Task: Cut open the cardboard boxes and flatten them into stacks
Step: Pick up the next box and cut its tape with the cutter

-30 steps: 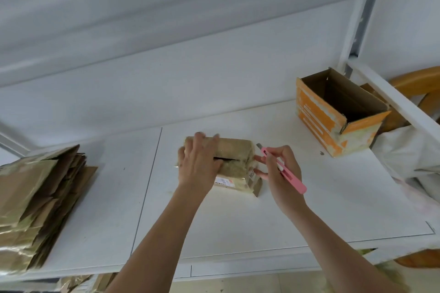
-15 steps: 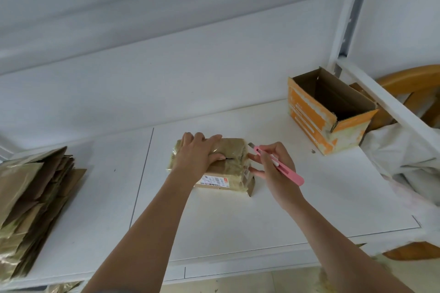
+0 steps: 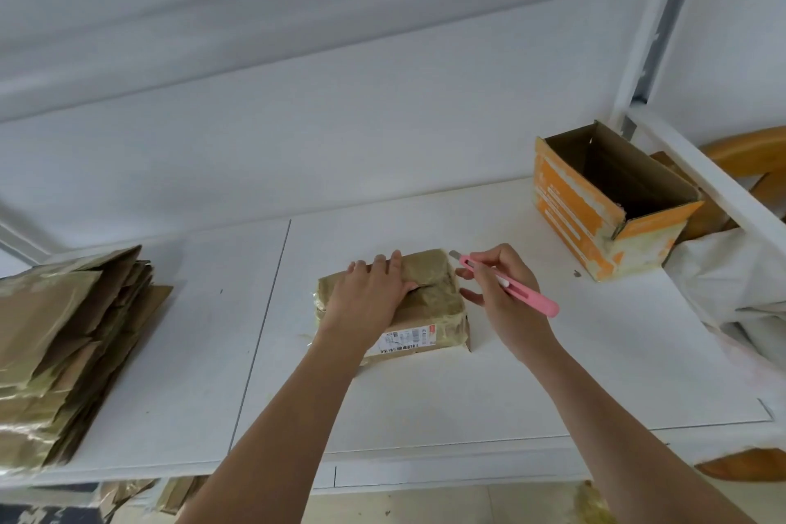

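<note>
A small brown taped cardboard box (image 3: 429, 302) with a white shipping label lies on the white shelf (image 3: 553, 374), squashed low. My left hand (image 3: 368, 298) presses flat on its top, fingers straight. My right hand (image 3: 499, 289) grips a pink utility knife (image 3: 510, 283) just right of the box, with the blade tip near the box's far right corner. An open orange and white box (image 3: 595, 204) stands upright at the back right. A stack of flattened brown cardboard (image 3: 59, 349) lies at the left end of the shelf.
A white back wall and an upper shelf close in the space above. A white upright post (image 3: 646, 47) and rail border the right side, with white bags (image 3: 731, 285) and a wooden chair (image 3: 748, 149) beyond. More cardboard scraps lie on the floor below at the left.
The box has been pressed flatter under my left hand, and its dark gap has closed. My right hand with the knife has stayed beside the box's right end.
</note>
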`<state>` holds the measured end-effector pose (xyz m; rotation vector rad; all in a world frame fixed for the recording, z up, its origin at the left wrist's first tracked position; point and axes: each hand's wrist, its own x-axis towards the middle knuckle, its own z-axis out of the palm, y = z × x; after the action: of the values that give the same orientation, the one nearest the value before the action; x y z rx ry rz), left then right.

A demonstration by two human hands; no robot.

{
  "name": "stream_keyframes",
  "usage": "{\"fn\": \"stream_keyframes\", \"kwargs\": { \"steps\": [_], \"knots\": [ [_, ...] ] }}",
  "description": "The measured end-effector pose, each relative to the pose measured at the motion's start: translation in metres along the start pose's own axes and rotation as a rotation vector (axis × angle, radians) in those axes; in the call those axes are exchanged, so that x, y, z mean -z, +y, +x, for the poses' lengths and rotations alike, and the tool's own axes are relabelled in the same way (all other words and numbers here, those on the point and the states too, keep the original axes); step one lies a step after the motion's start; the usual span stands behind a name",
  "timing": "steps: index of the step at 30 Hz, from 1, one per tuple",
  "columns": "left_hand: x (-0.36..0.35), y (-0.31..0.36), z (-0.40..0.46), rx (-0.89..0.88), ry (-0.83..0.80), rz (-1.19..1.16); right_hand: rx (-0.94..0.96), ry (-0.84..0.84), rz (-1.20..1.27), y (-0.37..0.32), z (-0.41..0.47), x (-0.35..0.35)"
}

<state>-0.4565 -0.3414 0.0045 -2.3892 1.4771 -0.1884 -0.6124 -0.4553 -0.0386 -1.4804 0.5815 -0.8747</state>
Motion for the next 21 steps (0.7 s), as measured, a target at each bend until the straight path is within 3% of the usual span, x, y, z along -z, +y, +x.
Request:
{"fn": "stream_keyframes", "kwargs": {
  "steps": [11,21],
  "knots": [
    [-0.008,0.002,0.001,0.016,-0.018,-0.033,-0.030,-0.012,-0.039,-0.004,0.003,-0.003],
    [-0.008,0.000,0.003,-0.001,-0.045,0.008,-0.128,-0.136,-0.078,-0.022,-0.004,0.009]
  ]
}}
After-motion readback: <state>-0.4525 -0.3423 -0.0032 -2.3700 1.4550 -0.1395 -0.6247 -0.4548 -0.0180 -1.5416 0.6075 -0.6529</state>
